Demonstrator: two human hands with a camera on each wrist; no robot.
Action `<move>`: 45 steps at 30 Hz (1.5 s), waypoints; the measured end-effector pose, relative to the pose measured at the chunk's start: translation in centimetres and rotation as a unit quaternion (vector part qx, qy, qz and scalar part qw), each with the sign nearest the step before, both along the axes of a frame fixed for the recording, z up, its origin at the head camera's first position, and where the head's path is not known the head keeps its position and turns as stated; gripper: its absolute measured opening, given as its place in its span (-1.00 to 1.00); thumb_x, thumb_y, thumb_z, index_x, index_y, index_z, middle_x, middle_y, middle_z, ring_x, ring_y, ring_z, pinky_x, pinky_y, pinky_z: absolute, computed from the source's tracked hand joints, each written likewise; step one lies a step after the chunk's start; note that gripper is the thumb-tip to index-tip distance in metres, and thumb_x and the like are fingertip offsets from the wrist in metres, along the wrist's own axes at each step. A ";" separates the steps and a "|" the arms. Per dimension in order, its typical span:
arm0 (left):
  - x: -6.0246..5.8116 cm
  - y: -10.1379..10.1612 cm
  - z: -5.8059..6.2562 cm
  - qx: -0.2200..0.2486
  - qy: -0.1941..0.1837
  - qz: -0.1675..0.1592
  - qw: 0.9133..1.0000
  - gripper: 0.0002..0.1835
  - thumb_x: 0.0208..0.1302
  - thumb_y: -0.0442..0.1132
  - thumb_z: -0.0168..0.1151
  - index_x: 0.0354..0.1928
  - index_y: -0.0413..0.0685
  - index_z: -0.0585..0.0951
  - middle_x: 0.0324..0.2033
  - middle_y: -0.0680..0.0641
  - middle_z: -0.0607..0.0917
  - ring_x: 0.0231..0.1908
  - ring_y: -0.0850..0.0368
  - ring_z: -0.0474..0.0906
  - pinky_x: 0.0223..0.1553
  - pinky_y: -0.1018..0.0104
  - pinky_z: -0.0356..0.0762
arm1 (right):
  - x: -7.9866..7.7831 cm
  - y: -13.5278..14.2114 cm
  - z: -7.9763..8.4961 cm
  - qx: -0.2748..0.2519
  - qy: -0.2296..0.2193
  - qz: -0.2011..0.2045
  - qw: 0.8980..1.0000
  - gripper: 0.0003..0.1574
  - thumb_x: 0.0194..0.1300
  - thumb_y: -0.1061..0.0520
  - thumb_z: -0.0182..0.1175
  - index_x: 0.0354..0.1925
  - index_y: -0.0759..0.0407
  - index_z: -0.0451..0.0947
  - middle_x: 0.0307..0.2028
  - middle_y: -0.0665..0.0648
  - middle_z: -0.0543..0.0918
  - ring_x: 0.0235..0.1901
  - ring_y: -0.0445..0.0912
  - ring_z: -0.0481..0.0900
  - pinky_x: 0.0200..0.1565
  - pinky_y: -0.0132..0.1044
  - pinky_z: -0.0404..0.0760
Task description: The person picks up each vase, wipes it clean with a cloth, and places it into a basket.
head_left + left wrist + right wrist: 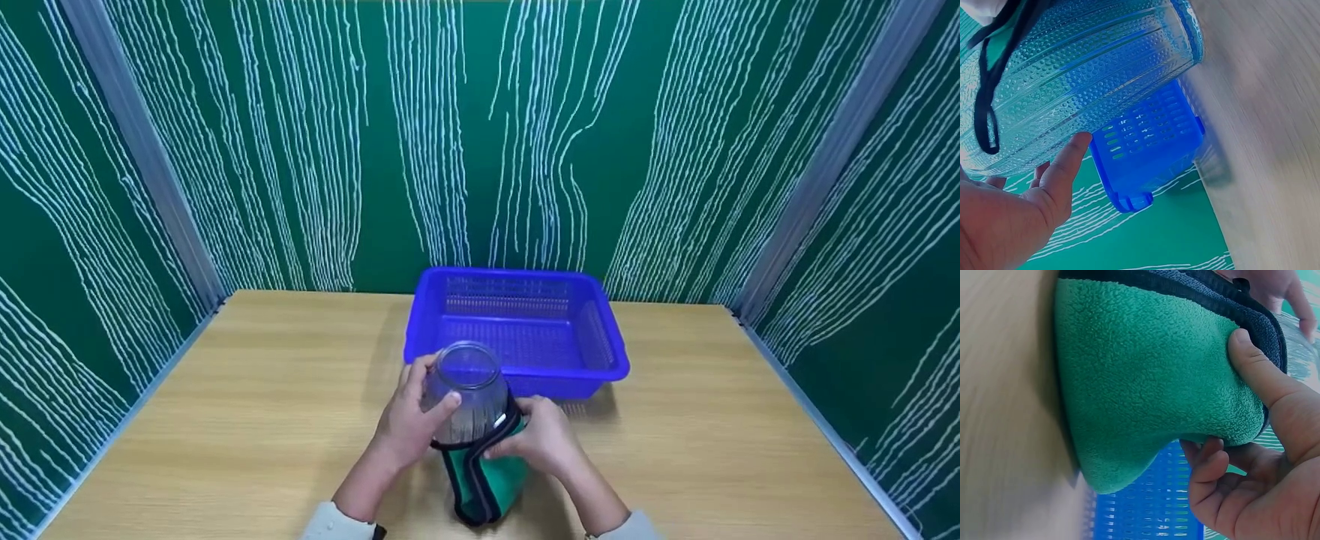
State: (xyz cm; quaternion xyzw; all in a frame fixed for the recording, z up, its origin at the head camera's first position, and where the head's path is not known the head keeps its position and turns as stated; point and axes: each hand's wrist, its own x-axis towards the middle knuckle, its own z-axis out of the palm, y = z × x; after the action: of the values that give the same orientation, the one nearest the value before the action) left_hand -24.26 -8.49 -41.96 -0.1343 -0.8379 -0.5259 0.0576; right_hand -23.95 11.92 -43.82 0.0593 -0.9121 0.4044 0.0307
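A clear, bubble-textured glass jar (474, 401) stands just in front of the blue basket, its round rim facing up toward the head view. My left hand (405, 427) holds the jar's left side, thumb across the near face and fingers on the far side. Around the jar's lower part hangs a green fleecy towel (501, 471) with dark edging and a grey reverse, hiding that end. My right hand (549, 439) pinches this towel on the right, thumb on top and fingers curled beneath it. In the left wrist view a black loop (985, 115) dangles across the glass.
A blue plastic basket (517, 373) with slotted walls sits behind the jar at the table's far side. The wooden table (247, 420) is enclosed by green walls (480, 150) with white wavy lines and grey corner posts (142, 135).
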 end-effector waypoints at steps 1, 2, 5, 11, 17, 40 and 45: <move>0.0 0.0 0.0 0.000 0.000 0.001 1.000 -0.44 0.02 0.28 0.04 0.10 0.49 0.17 0.10 0.15 0.23 0.22 0.01 0.17 0.13 -0.10 0.19 | -0.1 0.0 -0.3 0.000 -0.005 0.002 1.000 0.01 -0.76 -0.23 0.50 -0.16 0.15 0.57 -0.16 0.12 0.60 -0.06 0.00 0.45 0.03 -0.03 0.36; 0.1 0.0 0.0 -0.001 0.000 0.001 1.000 -0.43 0.02 0.28 0.04 0.10 0.47 0.17 0.10 0.16 0.23 0.22 0.01 0.17 0.13 -0.10 0.19 | -0.1 0.0 -0.6 0.003 -0.009 0.004 1.000 0.01 -0.76 -0.23 0.50 -0.17 0.16 0.57 -0.17 0.11 0.61 -0.07 -0.01 0.46 0.03 -0.04 0.36; 0.2 0.0 -0.2 -0.001 0.003 0.002 1.000 -0.43 0.02 0.27 0.05 0.10 0.47 0.17 0.11 0.17 0.23 0.23 0.03 0.16 0.14 -0.09 0.19 | -0.3 0.0 -1.6 0.014 -0.023 0.013 1.000 -0.06 -0.74 -0.21 0.50 -0.23 0.17 0.58 -0.26 0.06 0.64 -0.17 -0.07 0.51 -0.03 -0.09 0.42; 0.0 0.0 -0.3 -0.009 0.021 -0.003 1.000 -0.45 0.03 0.25 0.05 0.09 0.50 0.16 0.12 0.15 0.23 0.22 0.03 0.18 0.14 -0.07 0.20 | -0.5 -0.1 -2.8 0.029 -0.030 0.022 0.999 -0.20 -0.71 -0.18 0.51 -0.34 0.11 0.59 -0.40 -0.02 0.65 -0.33 -0.17 0.51 -0.14 -0.15 0.48; -0.2 -0.1 -0.2 -0.011 0.044 -0.006 0.999 -0.47 0.06 0.19 0.07 0.08 0.48 0.18 0.12 0.11 0.25 0.20 -0.01 0.19 0.13 -0.07 0.20 | -0.6 0.1 -2.7 0.026 -0.019 0.039 0.999 -0.24 -0.64 -0.21 0.48 -0.31 0.06 0.59 -0.40 -0.06 0.65 -0.35 -0.19 0.51 -0.18 -0.19 0.49; -0.2 -0.1 -0.4 0.008 0.016 0.001 1.000 -0.52 0.01 0.20 0.13 -0.01 0.52 0.21 0.10 0.16 0.25 0.16 0.00 0.25 0.11 -0.01 0.26 | 0.8 0.4 0.0 -0.067 0.049 0.016 0.996 -0.15 -0.61 -0.12 0.50 -0.17 0.03 0.53 -0.27 -0.03 0.59 -0.16 -0.13 0.47 0.01 -0.13 0.38; -0.3 -0.1 -0.2 0.011 0.019 0.000 1.000 -0.52 0.00 0.22 0.11 -0.02 0.47 0.23 0.09 0.16 0.25 0.16 0.04 0.24 0.10 0.01 0.26 | 0.8 0.3 0.7 -0.088 0.081 0.015 0.993 -0.19 -0.63 -0.12 0.50 -0.21 0.00 0.54 -0.33 -0.05 0.56 -0.23 -0.15 0.44 -0.06 -0.16 0.37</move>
State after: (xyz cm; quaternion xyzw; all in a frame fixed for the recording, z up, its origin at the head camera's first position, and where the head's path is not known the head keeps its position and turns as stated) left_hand -24.60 -8.60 -42.14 -0.1436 -0.8307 -0.5325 0.0753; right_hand -23.15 12.19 -43.10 0.1023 -0.8667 0.4770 0.1040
